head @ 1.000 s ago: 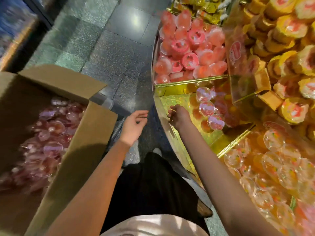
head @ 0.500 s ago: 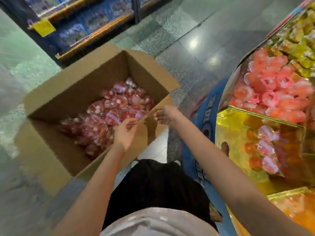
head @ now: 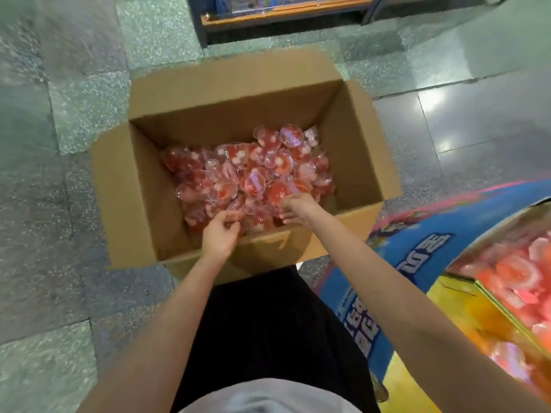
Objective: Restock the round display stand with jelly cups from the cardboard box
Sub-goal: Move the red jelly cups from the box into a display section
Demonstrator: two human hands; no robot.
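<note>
Both hands down in the open box (head: 143,201) of red jelly cups (head: 250,174)

Left hand (head: 220,232) and right hand (head: 298,205) reach, fingers curled, into the near edge of the pile; whether either actually pinches a cup I cannot tell. The stand (head: 465,251) sits at right, pink cups (head: 518,275) in one compartment

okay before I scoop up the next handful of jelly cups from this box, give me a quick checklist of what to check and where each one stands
1. Cardboard box flaps open, inside reachable: ok.
2. Jelly cups left in the box: ok, a loose pile covers the bottom.
3. Left hand down at the pile's near edge: ok; whether it grips a cup, cannot tell.
4. Right hand on the pile: ok; whether it grips a cup, cannot tell.
5. Display stand close by on the right: ok.
6. Free room in the stand's compartment: cannot tell, mostly out of view and blurred.
</note>
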